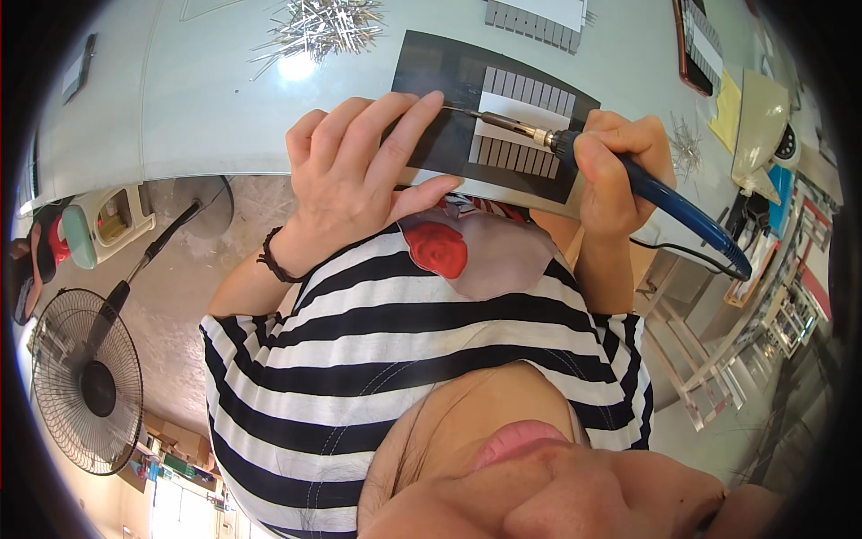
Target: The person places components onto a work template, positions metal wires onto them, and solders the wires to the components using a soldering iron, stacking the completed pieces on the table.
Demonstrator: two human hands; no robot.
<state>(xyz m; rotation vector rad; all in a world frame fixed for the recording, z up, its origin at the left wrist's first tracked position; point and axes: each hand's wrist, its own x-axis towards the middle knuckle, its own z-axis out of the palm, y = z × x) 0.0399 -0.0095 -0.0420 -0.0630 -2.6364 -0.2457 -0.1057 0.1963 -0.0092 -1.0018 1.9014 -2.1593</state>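
My right hand (620, 166) is closed around the blue handle of a soldering iron (669, 199), whose metal shaft points left across a dark mat (435, 67). The iron's tip ends beside my left index fingertip. With fingers stretched out and slightly apart, my left hand (355, 171) rests at the mat's left part; whether a thin wire lies under its index finger is too small to tell. On the mat, beneath the iron, a white card (498, 106) lies between two rows of small grey rectangular pieces (516, 157).
A pile of thin metal pins (328, 31) lies at the far left of the table, and a smaller heap (687, 148) at the right. More grey pieces (539, 27) sit beyond the mat. A phone-like object (691, 54) and yellow paper (725, 112) are far right. A fan (99, 386) stands left.
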